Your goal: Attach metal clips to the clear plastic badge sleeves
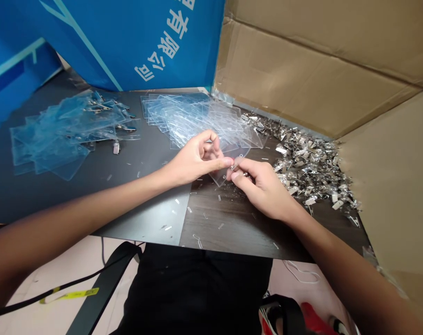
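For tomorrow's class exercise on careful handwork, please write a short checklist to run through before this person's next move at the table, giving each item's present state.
Clear plastic badge holder between the left hand and right hand: ok, both hands are on it.
Metal clip at its edge: cannot tell if seated, the right hand hides it.
Heap of loose metal clips: ok, close beside the right hand.
Spare holders: ok, spread just ahead of the hands.
Holders with clips attached: not ok, overlapping and unsquared.
Dark tabletop: not ok, small clear plastic strips lie scattered near the hands.
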The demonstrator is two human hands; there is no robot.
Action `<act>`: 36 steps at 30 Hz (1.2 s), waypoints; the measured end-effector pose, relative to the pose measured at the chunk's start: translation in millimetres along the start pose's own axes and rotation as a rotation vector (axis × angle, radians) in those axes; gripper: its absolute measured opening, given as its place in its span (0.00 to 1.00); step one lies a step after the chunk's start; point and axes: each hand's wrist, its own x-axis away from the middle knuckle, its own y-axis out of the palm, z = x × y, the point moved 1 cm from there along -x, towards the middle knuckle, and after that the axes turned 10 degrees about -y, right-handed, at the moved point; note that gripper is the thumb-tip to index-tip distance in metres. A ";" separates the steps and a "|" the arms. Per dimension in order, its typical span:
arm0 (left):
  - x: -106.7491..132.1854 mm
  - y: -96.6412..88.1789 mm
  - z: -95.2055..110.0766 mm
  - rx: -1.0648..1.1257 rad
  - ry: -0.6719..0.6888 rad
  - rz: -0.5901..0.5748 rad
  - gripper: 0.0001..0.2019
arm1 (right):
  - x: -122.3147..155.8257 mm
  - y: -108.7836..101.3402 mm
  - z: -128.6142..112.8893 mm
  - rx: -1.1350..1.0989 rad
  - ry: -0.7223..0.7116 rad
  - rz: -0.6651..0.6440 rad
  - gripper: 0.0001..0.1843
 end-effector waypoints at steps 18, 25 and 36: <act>4.6 4.0 6.5 -0.103 0.098 0.009 0.27 | -1.0 5.5 1.2 0.095 -0.036 0.073 0.16; 4.6 2.6 8.2 -0.174 0.149 -0.001 0.17 | 0.2 5.5 0.3 0.106 -0.016 0.076 0.08; 4.7 3.8 6.2 -0.133 0.085 -0.015 0.18 | 3.7 6.6 -6.6 0.026 -0.029 0.049 0.18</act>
